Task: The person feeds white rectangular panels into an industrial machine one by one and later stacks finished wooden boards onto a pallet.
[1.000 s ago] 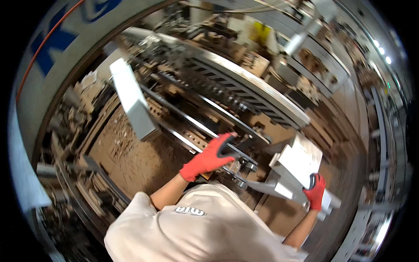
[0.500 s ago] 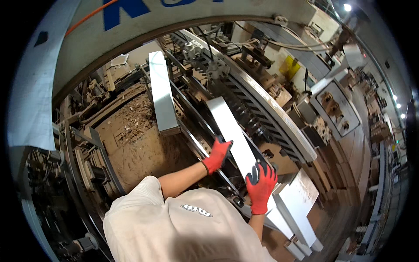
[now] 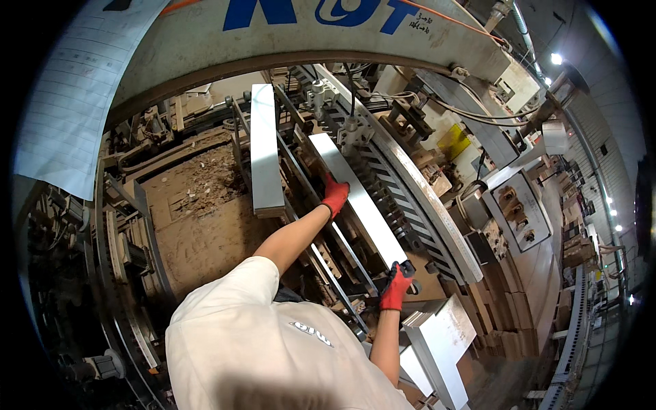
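A long, narrow white board (image 3: 362, 205) lies slantwise on the rails of a machine, beside its row of dark-and-light slats. In a red glove with dark fingertips, my left hand (image 3: 335, 195) is closed over the board's left edge, near its middle. My right hand (image 3: 396, 285), gloved alike, grips the board's near end with its dark fingertips at the corner. To the left, a stack of similar white boards (image 3: 266, 150) rests across the rails, its brown edges showing at the near end.
More white panels (image 3: 441, 342) are piled at my lower right. A striped slatted bed (image 3: 403, 205) and long metal beam (image 3: 417, 184) run along the right. Wood scraps and dust cover the brown surface (image 3: 205, 232) at left. A big machine frame (image 3: 294, 41) arches overhead.
The white board has shifted away from me and leftward, nearer the stack. My left hand has gone farther forward with it; my right hand is now at its near end. The view has turned somewhat.
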Motion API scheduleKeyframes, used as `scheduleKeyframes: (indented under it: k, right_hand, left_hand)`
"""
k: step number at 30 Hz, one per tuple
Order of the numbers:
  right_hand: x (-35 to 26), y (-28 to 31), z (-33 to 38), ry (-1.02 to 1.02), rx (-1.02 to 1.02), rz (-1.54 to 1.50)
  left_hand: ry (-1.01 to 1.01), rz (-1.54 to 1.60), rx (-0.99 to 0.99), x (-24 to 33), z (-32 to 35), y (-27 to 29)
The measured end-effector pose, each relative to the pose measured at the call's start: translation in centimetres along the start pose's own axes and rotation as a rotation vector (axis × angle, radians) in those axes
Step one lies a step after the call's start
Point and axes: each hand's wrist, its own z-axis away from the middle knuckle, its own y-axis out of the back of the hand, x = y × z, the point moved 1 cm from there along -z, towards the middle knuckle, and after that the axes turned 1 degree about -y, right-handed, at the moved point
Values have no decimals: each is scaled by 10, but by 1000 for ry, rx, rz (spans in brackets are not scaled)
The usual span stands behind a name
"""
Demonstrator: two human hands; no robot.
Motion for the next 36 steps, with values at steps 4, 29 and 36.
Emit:
scheduleKeyframes:
  k: [4,29,36]
  right_hand:
    - [5,-26,-36,128,139,151]
    - [-14,-52,-56,-80,-131,36]
    - [-35,-64,35,344,-166,368]
  left_hand:
    - [-313,-140,27,-23,-9,-22]
    - [-420,-829,-162,-25,5,-5]
    - [-459,-825,-121,-26,6,0]
